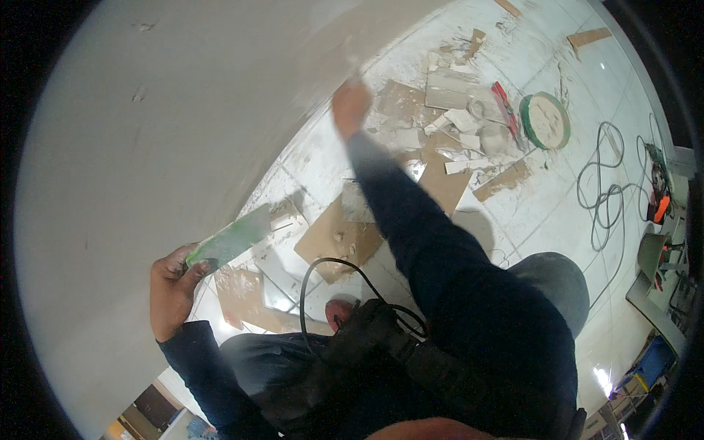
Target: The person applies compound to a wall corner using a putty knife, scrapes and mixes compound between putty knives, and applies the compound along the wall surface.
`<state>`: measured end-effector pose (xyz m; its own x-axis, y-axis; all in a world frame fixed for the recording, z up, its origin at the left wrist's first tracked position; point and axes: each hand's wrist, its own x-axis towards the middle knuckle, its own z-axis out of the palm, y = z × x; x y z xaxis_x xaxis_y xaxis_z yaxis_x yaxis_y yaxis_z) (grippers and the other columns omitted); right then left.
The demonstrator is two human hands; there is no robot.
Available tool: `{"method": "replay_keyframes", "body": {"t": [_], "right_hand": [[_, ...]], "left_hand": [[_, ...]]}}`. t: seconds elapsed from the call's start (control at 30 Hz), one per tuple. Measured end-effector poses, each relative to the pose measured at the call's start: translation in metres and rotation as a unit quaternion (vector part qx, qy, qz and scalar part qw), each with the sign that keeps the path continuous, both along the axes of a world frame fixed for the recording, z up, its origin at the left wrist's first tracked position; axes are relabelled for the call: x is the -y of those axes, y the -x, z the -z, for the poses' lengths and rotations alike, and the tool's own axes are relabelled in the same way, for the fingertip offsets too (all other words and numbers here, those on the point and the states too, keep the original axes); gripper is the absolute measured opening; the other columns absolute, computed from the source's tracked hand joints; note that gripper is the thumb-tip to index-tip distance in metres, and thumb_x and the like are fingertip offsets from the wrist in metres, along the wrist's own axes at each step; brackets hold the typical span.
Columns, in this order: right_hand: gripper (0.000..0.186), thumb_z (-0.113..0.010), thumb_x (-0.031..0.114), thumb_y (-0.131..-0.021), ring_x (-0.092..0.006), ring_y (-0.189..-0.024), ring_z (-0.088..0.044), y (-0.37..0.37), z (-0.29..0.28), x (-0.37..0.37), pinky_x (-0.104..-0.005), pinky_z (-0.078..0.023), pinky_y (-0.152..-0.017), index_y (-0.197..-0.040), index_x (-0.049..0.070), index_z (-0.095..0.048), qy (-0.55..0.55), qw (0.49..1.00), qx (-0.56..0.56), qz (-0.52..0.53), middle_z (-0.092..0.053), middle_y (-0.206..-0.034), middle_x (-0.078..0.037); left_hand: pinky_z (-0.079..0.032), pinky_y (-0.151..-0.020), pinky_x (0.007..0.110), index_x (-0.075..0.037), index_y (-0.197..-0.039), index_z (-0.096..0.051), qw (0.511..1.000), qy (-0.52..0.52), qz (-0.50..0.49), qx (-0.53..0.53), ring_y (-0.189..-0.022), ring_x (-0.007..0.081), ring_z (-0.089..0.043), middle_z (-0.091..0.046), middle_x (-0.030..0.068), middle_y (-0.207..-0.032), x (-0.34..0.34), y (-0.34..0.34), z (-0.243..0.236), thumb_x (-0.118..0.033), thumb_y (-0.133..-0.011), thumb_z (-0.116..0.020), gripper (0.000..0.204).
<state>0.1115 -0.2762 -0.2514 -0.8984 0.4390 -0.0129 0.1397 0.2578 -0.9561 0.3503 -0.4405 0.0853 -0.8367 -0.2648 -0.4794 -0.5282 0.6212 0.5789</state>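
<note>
My left hand grips a flat green board at its near end, thumb on top. The board is smeared with pale paste and held out beside the grey-white wall. My right arm reaches forward and my right hand is closed in a fist at the foot of the wall. Motion blurs it. A faint pale shape beyond the knuckles is too smeared to name. Wet-looking streaks mark the wall close to this hand.
A green-rimmed bucket of pale paste stands at the right, beside a red-handled tool. Cardboard pieces and broken white scraps litter the tiled floor. A looped grey cable lies at the far right; a black cable curves before me.
</note>
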Motion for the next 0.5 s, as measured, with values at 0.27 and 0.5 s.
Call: {"method": "replay_keyframes", "body": {"t": [0.27, 0.5], "right_hand": [[0.035, -0.044, 0.008, -0.089, -0.0326, -0.109, -0.052, -0.09, -0.027, 0.028, -0.0343, -0.041, -0.09, -0.123, 0.0, -0.048, 0.023, 0.998, -0.051, -0.02, -0.055, -0.117, -0.021], [0.021, -0.055, 0.019, -0.083, -0.0289, -0.081, -0.06, 0.002, -0.005, 0.026, -0.0356, -0.046, -0.071, -0.086, -0.002, -0.057, -0.082, 0.992, 0.095, -0.006, -0.06, -0.085, -0.017]], "left_hand": [[-0.047, -0.075, 0.027, 0.006, -0.094, -0.062, 0.997, 0.053, 0.048, 0.013, -0.078, 0.0144, -0.06, -0.065, 0.0091, -0.084, 0.001, 0.004, 0.002, 0.003, -0.076, -0.057, 0.02], [-0.046, -0.073, 0.025, 0.007, -0.096, -0.062, 1.0, 0.025, 0.016, -0.002, -0.077, 0.0129, -0.059, -0.065, 0.008, -0.083, 0.004, -0.004, -0.003, 0.004, -0.077, -0.056, 0.02]]}}
